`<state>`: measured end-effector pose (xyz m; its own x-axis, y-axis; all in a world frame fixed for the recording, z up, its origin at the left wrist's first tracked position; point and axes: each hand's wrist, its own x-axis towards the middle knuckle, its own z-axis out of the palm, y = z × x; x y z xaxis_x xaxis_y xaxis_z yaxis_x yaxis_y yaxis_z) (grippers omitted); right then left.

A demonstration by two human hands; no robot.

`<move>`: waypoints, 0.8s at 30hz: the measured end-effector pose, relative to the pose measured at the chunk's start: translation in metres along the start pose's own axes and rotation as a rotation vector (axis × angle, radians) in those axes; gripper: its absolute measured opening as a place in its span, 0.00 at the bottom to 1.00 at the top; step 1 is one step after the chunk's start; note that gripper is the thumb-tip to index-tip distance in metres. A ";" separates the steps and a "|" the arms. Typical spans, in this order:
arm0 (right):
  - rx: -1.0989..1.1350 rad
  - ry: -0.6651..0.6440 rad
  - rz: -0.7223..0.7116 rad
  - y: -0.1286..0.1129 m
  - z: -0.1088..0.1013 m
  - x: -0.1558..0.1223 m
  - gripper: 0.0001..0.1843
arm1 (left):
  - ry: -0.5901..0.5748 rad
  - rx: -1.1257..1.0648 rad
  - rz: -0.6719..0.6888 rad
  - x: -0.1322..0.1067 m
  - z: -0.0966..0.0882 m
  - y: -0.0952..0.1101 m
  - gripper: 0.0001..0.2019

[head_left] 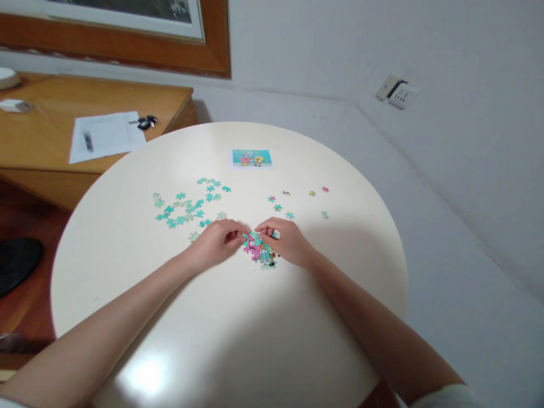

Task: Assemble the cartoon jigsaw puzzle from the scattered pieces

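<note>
A partly joined cartoon jigsaw puzzle [264, 255] lies on the round white table [204, 317], showing a pink figure and others on a teal ground. My left hand [219, 241] is at its left edge, thumb and forefinger pinched together by the pink figure. From the right, my right hand [285, 239] covers the upper right of the puzzle, its fingers also closed in a pinch at the top edge. Whatever either pinch holds is too small to make out. Loose teal puzzle pieces [182, 218] spread beyond my left hand.
Several mixed pieces [277, 208] lie beyond my right hand. A picture card [251, 158] of the cartoon lies at the far side. To the left, a wooden desk [46, 136] bears paper [106, 136] and keys [147, 122]. A wall [446, 198] rises at the right.
</note>
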<state>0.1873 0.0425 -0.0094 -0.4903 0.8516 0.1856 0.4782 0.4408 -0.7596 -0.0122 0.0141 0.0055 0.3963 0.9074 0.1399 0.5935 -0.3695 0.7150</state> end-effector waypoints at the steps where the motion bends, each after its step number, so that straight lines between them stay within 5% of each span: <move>1: 0.000 -0.002 -0.001 0.000 0.000 0.000 0.09 | 0.001 0.004 0.000 0.000 0.000 0.000 0.09; 17: -0.011 -0.014 0.006 0.000 0.001 0.001 0.09 | 0.042 0.073 0.087 0.002 0.004 -0.007 0.08; 24: 0.007 0.141 -0.045 0.004 -0.003 0.001 0.06 | 0.041 0.087 0.171 0.001 0.003 -0.007 0.09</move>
<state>0.1909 0.0460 -0.0097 -0.4032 0.8628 0.3051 0.4531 0.4779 -0.7526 -0.0136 0.0172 -0.0009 0.4683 0.8369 0.2834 0.5793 -0.5330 0.6167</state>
